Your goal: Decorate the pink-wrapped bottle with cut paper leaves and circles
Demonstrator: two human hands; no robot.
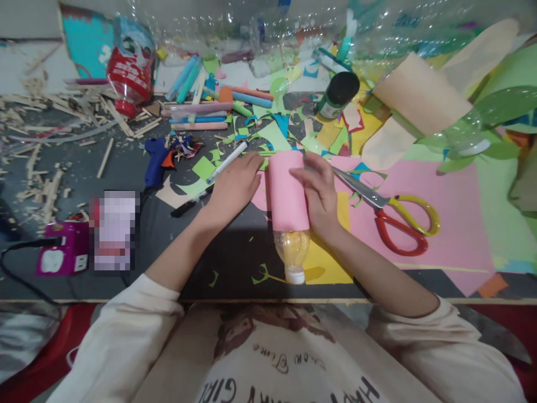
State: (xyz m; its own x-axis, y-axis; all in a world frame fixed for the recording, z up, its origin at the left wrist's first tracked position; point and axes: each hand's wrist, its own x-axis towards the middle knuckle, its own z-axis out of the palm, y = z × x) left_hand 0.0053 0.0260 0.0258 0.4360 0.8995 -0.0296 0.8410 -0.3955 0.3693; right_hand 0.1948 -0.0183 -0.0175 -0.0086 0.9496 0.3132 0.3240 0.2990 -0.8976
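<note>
A clear plastic bottle (292, 249) lies on the dark tabletop, its white cap toward me. Pink paper (289, 190) is wrapped around the upper part of it. My right hand (321, 193) grips the bottle from the right, with fingertips on the pink paper. On the other side, my left hand (237, 182) rests palm down among paper scraps, fingers stretched forward, a small gap from the bottle. A white marker (227, 162) lies beside this hand, and a black pen (191, 202) is by its wrist.
Scissors (377, 204) with red and yellow handles lie on pink paper (457, 218) at right. A blue glue gun (155, 162), a phone (115, 229) and a purple charger box (62, 249) are at left. Behind are a red-labelled bottle (131, 67), a dark-lidded jar (338, 95), and several paper rolls.
</note>
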